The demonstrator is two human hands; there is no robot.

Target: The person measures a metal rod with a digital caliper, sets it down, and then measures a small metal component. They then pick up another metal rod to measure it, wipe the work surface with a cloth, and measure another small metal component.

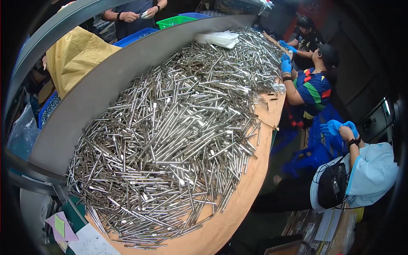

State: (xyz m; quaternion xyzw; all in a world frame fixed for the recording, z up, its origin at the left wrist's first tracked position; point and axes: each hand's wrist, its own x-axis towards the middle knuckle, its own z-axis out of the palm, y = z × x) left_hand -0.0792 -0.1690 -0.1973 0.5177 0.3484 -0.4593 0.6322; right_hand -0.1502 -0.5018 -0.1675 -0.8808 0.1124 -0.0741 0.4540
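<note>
Neither my left hand nor my right hand shows in the head view. A large heap of thin metal rods [182, 127] covers most of the table before me. The rods are silvery, some darker, and lie crossed over each other, many with small pale pieces among them. Beneath them, brown paper [250, 182] shows along the table's right side and near end. A stack of white sheets or bags [219, 39] rests on the far part of the heap. At the near left lie a written white sheet [94, 242] and a pink paper with a green slip [59, 226].
A grey board [85, 91] edges the heap's left side. Beyond it are a green basket [175, 21], blue trays [134, 37] and a co-worker's hands [138, 16]. Two blue-gloved co-workers [312, 91] sit at right. Another person [369, 170] handles blue gloves near blue stools [312, 159].
</note>
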